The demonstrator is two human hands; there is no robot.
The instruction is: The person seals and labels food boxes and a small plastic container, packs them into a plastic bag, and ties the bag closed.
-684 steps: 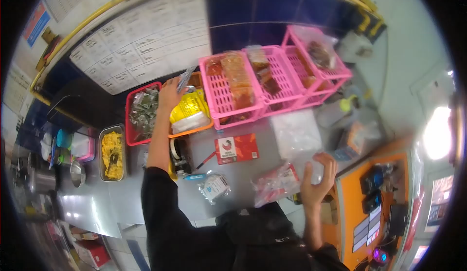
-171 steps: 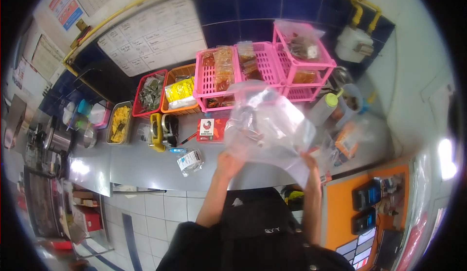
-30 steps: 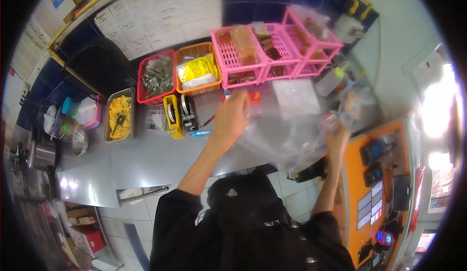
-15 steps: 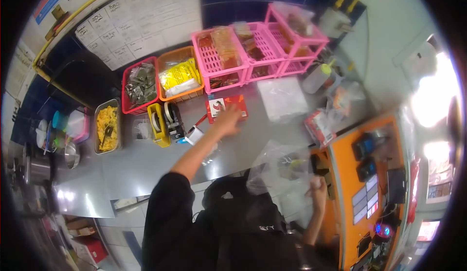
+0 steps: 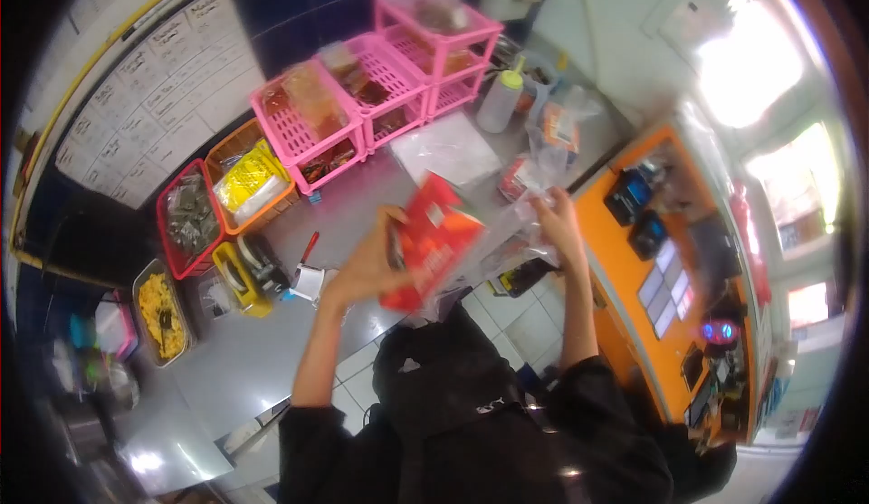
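Now the red box [image 5: 433,240], just lifted off the counter [image 5: 262,350], sits gripped in the left hand [image 5: 365,264], close to the clear bag [image 5: 512,232] the right hand [image 5: 557,219] pinches, bringing both together between the hands.

The box [image 5: 439,242] looks like smooth printed card with a faint sheen; the bag [image 5: 514,234] beside it is thin, clear, crinkled plastic that catches glossy highlights. The counter [image 5: 262,350] is smooth, shiny metal, and the tray [image 5: 185,318] has a metal rim. The racks [image 5: 294,147] are pink moulded plastic, the bottle [image 5: 498,108] translucent plastic. The shirt [image 5: 339,459] is matt black cloth; the floor tiles [image 5: 534,332] look smooth.
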